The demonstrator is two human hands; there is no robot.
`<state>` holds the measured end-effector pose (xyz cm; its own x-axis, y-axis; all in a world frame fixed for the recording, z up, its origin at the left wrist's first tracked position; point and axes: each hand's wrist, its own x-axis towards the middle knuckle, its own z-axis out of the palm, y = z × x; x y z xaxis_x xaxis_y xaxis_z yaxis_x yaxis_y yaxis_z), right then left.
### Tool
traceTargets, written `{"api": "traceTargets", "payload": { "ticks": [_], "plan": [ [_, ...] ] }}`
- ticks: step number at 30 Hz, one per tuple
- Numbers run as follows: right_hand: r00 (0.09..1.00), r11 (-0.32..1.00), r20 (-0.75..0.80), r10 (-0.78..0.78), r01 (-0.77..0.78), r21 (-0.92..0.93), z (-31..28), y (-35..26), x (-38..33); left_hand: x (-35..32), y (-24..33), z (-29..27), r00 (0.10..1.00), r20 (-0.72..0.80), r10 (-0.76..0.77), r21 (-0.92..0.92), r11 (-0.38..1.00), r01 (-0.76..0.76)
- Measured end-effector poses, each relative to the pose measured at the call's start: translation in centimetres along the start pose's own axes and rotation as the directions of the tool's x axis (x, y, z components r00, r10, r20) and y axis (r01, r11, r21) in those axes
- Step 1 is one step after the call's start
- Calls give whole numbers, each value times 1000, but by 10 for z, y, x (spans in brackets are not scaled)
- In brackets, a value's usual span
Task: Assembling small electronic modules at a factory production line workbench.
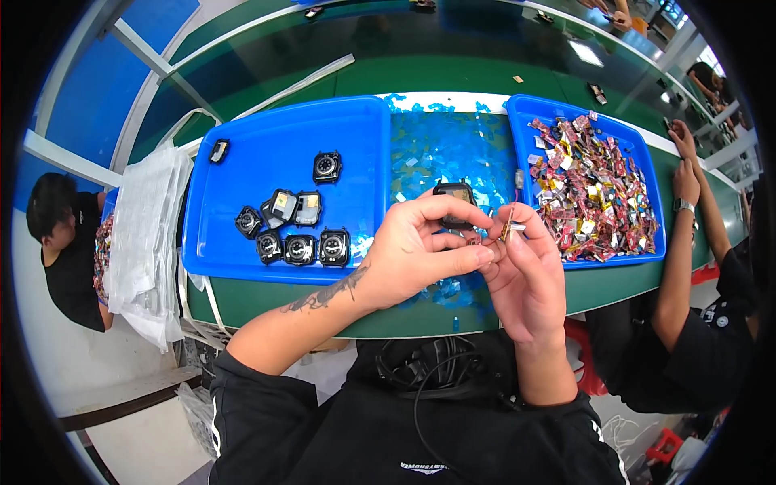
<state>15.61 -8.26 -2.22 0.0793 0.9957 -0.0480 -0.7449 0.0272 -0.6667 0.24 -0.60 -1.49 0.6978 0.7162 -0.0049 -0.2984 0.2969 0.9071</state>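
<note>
My left hand and my right hand meet over the middle of the green table. Thumb and fingers of my right hand pinch a small electronic part with a thin lead, a grey piece standing above it. My left hand's fingers close right beside it; what they grip is mostly hidden. A black smartwatch case shows just beyond my left fingers, partly covered by them; whether it is held or lies on the table I cannot tell.
At left, a blue tray holds several black watch cases. The blue tray at right is heaped with small reddish circuit pieces. Blue film scraps cover the table between. Co-workers sit on both sides; one's forearms are near the right tray.
</note>
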Motion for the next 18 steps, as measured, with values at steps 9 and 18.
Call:
{"api": "traceTargets", "payload": {
  "ticks": [9,18],
  "plan": [
    [995,995,78,-66,72,-68,0,0,-3,1,0,0,986,-36,161,351,926,-139],
    [974,850,59,-220,222,-478,5,0,-7,1,-6,-2,964,-114,240,491,857,-155]
  ]
}}
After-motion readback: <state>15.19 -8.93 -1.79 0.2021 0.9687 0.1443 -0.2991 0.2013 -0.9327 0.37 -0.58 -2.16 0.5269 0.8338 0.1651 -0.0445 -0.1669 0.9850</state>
